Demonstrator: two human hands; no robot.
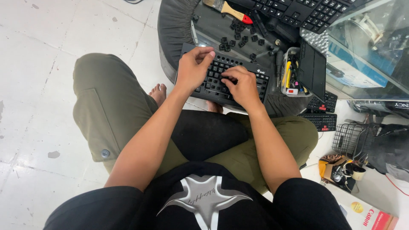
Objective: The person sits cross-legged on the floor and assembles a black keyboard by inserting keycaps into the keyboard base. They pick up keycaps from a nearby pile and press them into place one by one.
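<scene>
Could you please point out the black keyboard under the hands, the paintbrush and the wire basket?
keyboard (260, 81): head view, right end of its case.
paintbrush (230, 9): head view, wooden handle.
wire basket (347, 138): head view, mesh side.

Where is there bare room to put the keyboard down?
Bare tiled floor left of the round black stool. Crowded: stool top beyond the keyboard with loose keycaps, and right, by the tool box and wire basket.

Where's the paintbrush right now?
Head view, top centre: the paintbrush lies on the dark round stool, above the loose keycaps, beside the far keyboard.
</scene>
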